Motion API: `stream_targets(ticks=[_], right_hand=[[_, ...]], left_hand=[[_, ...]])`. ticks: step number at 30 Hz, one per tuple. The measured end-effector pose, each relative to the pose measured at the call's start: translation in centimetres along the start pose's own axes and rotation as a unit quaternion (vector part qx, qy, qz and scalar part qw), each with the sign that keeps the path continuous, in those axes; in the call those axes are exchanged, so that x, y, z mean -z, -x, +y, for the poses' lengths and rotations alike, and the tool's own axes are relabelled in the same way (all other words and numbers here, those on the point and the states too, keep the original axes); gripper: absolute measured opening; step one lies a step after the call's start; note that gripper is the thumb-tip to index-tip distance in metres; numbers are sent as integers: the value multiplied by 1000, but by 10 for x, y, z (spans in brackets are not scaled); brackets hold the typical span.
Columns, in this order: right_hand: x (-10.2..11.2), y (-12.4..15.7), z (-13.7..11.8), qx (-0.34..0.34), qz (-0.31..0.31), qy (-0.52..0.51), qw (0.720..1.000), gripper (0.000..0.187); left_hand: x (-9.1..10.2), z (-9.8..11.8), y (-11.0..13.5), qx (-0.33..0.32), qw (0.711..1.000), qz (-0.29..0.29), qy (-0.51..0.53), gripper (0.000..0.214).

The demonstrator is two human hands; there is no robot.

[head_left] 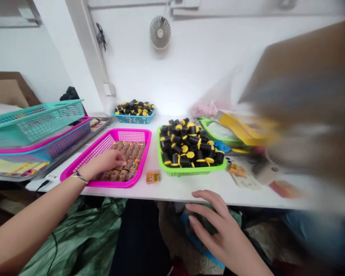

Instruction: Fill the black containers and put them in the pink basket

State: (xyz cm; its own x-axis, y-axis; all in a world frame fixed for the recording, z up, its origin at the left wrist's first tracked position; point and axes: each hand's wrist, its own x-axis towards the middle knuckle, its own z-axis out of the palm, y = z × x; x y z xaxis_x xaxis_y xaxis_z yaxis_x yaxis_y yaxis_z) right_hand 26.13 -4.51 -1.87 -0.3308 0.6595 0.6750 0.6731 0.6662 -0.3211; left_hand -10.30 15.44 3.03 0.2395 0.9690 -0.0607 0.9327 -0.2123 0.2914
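Observation:
My left hand [105, 163] reaches into a pink basket [132, 135] that holds rows of small orange-labelled items [130, 150]; the fingers curl down onto them, and I cannot make out whether anything is held. My right hand [218, 226] hovers at the table's front edge with fingers stretched out and apart, holding nothing. A single orange item [153, 177] lies on the white table [178, 189] between the pink basket and a green basket [195, 170] heaped with black and yellow spools [186, 143].
A small blue basket [134, 119] of black and yellow spools sits at the back. Teal, pink and blue baskets [40, 120] are stacked at left. Blurred brown cardboard [304, 88], yellow packets and a second green basket [218, 132] crowd the right. A fan [160, 32] hangs on the wall.

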Motion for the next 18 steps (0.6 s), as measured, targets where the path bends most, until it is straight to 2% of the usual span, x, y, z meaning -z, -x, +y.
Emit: stream_targets(ticks=[4,6,8,10,13,16,18], right_hand=[[3,-38,26,1,-15,29,999,18],[2,-65,51,-25,11,66,997,19],[-2,-94,81,-63,36,96,993,27],[-8,-119,108,-108,51,122,985,30],[-16,-139,133,-154,40,141,977,30],[-16,-138,132,-164,44,139,976,31],[-12,-129,121,-155,63,126,978,32]], left_hand=[[-1,0,4,-13,999,18,-26,30],[-2,15,13,-31,997,59,-42,39],[-10,39,28,-80,990,102,-52,44],[-30,68,47,-155,980,113,-49,39],[-75,99,69,-236,966,93,-47,32],[-115,104,70,-227,966,107,-65,51],[-130,97,62,-201,969,115,-80,61]])
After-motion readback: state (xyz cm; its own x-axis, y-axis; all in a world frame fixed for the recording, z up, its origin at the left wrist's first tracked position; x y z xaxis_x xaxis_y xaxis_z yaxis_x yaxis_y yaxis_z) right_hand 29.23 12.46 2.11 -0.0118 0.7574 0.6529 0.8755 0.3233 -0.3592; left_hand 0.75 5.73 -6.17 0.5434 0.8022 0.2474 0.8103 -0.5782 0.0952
